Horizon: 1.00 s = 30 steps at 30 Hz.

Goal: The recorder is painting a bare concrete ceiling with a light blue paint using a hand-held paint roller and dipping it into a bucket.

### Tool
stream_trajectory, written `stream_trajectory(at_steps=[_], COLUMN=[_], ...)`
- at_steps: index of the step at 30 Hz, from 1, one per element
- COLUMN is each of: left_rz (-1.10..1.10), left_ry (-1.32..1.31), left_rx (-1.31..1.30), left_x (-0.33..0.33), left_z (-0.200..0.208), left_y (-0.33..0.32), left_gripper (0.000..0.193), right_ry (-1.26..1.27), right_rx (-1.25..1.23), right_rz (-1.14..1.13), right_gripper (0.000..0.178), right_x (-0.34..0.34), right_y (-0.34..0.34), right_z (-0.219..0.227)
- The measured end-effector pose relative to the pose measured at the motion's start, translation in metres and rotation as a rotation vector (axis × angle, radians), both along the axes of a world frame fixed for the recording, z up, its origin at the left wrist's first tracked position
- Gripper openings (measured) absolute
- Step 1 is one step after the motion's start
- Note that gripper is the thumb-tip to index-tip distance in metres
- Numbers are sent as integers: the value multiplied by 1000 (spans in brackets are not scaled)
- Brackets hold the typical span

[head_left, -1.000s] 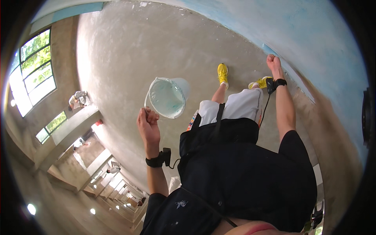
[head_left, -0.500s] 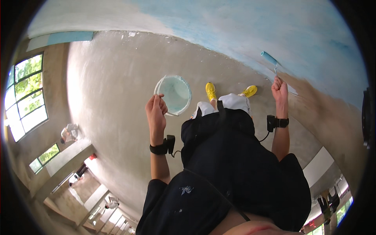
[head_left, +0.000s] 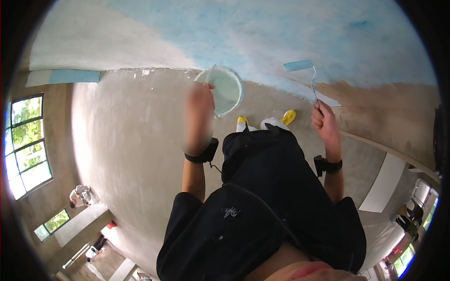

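My left hand [head_left: 199,117], partly blurred, is closed at the left side of a pale paint bucket [head_left: 241,86]. Whether it grips the rim or the bail cannot be made out. Thin, watery blue-green paint coats the bucket's inside. To the right, my right hand [head_left: 324,122] is wrapped around the handle of a paint roller [head_left: 298,65]. The roller's sleeve is light blue, and its bent wire frame runs up from my fist. Behind it, in the picture, is a wall [head_left: 262,35] painted in patchy blue and white; whether the sleeve touches it is unclear.
Bare brown plaster [head_left: 375,100] shows low on the wall at right. My yellow shoes [head_left: 288,117] stand on the grey concrete floor [head_left: 136,136] near the wall's foot. A person [head_left: 80,195] is far off at left, beside a low partition [head_left: 82,225]. A white board [head_left: 384,182] stands at right.
The bucket has come up and toward the wall with my left hand. My right hand has shifted slightly left and down, and the roller has turned more level. The whole view has tilted toward the wall.
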State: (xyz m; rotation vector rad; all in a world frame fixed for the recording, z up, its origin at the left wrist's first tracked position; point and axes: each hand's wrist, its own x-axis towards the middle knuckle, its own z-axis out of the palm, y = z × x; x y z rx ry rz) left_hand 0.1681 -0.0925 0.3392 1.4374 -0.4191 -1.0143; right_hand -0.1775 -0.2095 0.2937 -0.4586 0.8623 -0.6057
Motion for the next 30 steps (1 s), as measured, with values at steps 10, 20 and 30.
stream_trajectory(at_steps=[10,20,30], left_rz=[-272,-341,-413], left_ry=[-72,-44,-82], left_rx=[-76,-123,-128], left_x=[-25,-49,-60], left_z=[8,30,43], left_y=[-68,-84,-91], left_gripper=[22,22,22], right_ry=[-57,-101,-13], right_rx=[-45,-71,-140], right_rz=[118,149,325], right_gripper=[23,24,24], right_x=[5,3,5], right_y=[30,30,31], right_z=[40,42,34])
